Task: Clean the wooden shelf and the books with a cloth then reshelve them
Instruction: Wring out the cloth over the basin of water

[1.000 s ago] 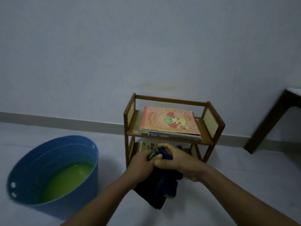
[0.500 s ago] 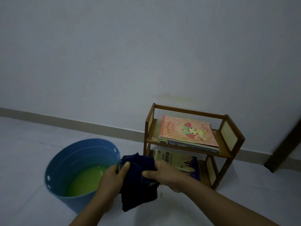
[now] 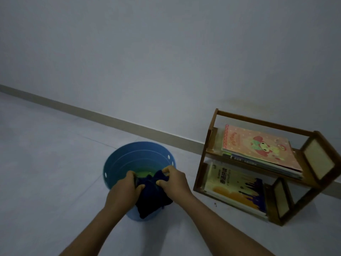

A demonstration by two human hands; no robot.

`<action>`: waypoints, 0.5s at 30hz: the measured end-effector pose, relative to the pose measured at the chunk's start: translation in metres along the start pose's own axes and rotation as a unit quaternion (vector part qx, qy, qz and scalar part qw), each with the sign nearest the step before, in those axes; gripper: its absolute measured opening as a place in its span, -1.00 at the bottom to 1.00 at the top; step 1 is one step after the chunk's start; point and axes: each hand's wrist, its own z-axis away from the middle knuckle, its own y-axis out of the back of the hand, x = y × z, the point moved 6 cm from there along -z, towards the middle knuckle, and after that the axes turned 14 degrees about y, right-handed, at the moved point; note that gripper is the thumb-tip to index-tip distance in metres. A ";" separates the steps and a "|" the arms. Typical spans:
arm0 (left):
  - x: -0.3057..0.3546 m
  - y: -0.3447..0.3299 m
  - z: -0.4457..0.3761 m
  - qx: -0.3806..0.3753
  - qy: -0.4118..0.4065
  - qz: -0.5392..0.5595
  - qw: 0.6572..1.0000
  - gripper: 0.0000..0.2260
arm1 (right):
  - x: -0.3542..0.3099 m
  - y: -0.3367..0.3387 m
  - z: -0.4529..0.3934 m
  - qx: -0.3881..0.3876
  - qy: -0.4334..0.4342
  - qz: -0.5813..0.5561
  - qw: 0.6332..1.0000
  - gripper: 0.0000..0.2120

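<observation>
1. Dark blue cloth (image 3: pixel 154 195): bunched, held over the near rim of the bucket; its lower end hangs in front of the bucket's outer wall.
2. Left hand (image 3: pixel 122 194): fingers curled round the cloth's left side, thumb pressed on top.
3. Right hand (image 3: pixel 173 183): fingers and thumb pinching the cloth's right upper edge, at the bucket's 4 o'clock rim.
4. Blue bucket (image 3: pixel 118 163): round, on the floor, green liquid (image 3: pixel 145 173) at the bottom; small holes show along the rim.
5. Wooden shelf (image 3: pixel 311 183): two tiers, at 3 o'clock from the bucket, near it but apart, back rail close to the wall.
6. Pink book (image 3: pixel 258 146): flat atop a stack on the upper tier, its corner overhanging the front edge.
7. Yellow book (image 3: pixel 234 187): flat on the lower tier, reaching the front edge.
8. Floor (image 3: pixel 46 163): pale tiles; open room from 7 to 11 o'clock of the bucket, up to the skirting (image 3: pixel 92 112).
</observation>
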 end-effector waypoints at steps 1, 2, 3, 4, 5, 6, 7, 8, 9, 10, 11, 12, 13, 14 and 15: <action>-0.005 -0.002 0.000 0.012 -0.009 -0.031 0.999 -0.62 | -0.003 -0.003 0.002 0.008 0.025 0.042 0.999 -0.66; -0.010 -0.001 -0.001 0.038 -0.023 -0.045 0.998 -0.62 | -0.008 -0.004 0.003 0.015 0.064 0.088 0.994 -0.64; -0.009 0.002 -0.001 0.069 -0.048 -0.041 0.996 -0.63 | -0.015 -0.002 0.005 0.019 0.114 0.129 0.985 -0.63; -0.007 0.005 0.001 0.089 -0.088 -0.023 0.992 -0.65 | -0.021 0.000 0.007 0.007 0.171 0.153 0.973 -0.60; -0.004 0.007 0.003 0.075 -0.126 0.017 0.989 -0.67 | -0.026 -0.002 0.010 -0.030 0.218 0.161 0.962 -0.56; -0.001 0.007 0.007 0.026 -0.155 0.069 0.985 -0.71 | -0.029 -0.006 0.013 -0.088 0.247 0.157 0.952 -0.52; 0.002 0.003 0.011 -0.053 -0.168 0.098 0.979 -0.75 | -0.030 -0.012 0.016 -0.148 0.255 0.160 0.942 -0.51; 0.004 -0.005 0.017 -0.137 -0.170 0.081 0.973 -0.77 | -0.028 -0.017 0.019 -0.195 0.253 0.177 0.931 -0.53; 0.006 -0.012 0.020 -0.175 -0.178 0.021 0.968 -0.76 | -0.025 -0.021 0.020 -0.220 0.251 0.210 0.919 -0.56; 0.007 -0.019 0.022 -0.176 -0.183 -0.037 0.967 -0.71 | -0.022 -0.025 0.021 -0.229 0.256 0.246 0.906 -0.57; 0.008 -0.024 0.021 -0.150 -0.183 -0.084 0.968 -0.68 | -0.018 -0.029 0.021 -0.228 0.264 0.279 0.895 -0.55; 0.008 -0.029 0.021 -0.126 -0.178 -0.113 0.969 -0.68 | -0.014 -0.035 0.023 -0.228 0.266 0.306 0.885 -0.49; 0.008 -0.034 0.021 -0.100 -0.173 -0.127 0.972 -0.69 | -0.011 -0.039 0.023 -0.223 0.265 0.329 0.878 -0.43; 0.009 -0.039 0.020 -0.074 -0.174 -0.138 0.972 -0.71 | -0.011 -0.042 0.023 -0.213 0.264 0.346 0.875 -0.38; 0.010 -0.042 0.019 -0.051 -0.177 -0.148 0.972 -0.73 | -0.012 -0.045 0.023 -0.204 0.262 0.355 0.874 -0.37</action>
